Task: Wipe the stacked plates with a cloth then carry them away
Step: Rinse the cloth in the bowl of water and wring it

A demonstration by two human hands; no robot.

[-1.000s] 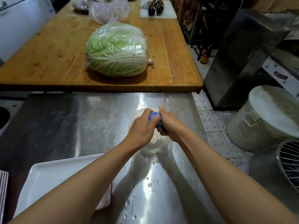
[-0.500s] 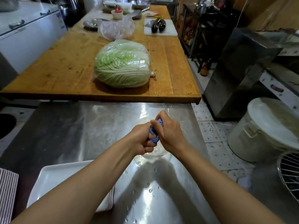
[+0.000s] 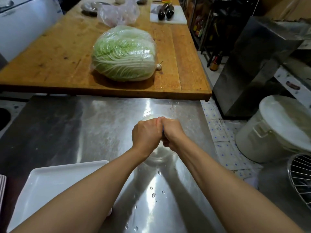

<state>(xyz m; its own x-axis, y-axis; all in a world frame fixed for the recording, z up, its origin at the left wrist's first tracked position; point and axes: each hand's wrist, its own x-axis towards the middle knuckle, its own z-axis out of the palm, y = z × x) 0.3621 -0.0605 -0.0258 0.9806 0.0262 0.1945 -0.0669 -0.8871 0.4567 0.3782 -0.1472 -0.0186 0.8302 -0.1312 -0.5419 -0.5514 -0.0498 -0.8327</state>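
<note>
Blue cloth (image 3: 162, 131), only a sliver of it showing, is squeezed between both fists right over the steel counter (image 3: 104, 128). Left hand (image 3: 146, 134) is clenched round the cloth, knuckles up; right hand (image 3: 172, 134) is clenched round it too, and the two hands press together thumb side to thumb side. Directly under the grip sits a clear bowl (image 3: 158, 155), its rim peeking out beyond the knuckles and its near wall showing below the wrists. Water drops (image 3: 153, 194) bead on the steel nearer the body than the grip, between the two forearms. Down and to the left of the grip lies a white tray (image 3: 55, 185), square-cornered, partly under the left forearm. Whether it is one plate or a stack, I cannot tell from here. At the far left edge a striped stack (image 3: 2, 189) just pokes into view, too cut off to name.

Beyond the grip, past the counter's far edge, runs a wooden table (image 3: 58, 52) with a wrapped cabbage (image 3: 124, 52) on it and a small garlic bulb (image 3: 158, 66) just beside the cabbage. Further back, two aubergines (image 3: 165, 10) rest on a white board (image 3: 178, 21). Off to the right of the grip, on the floor, stands a lidded white bucket (image 3: 272, 130), and a wire basket (image 3: 301, 180) shows at the frame edge.
</note>
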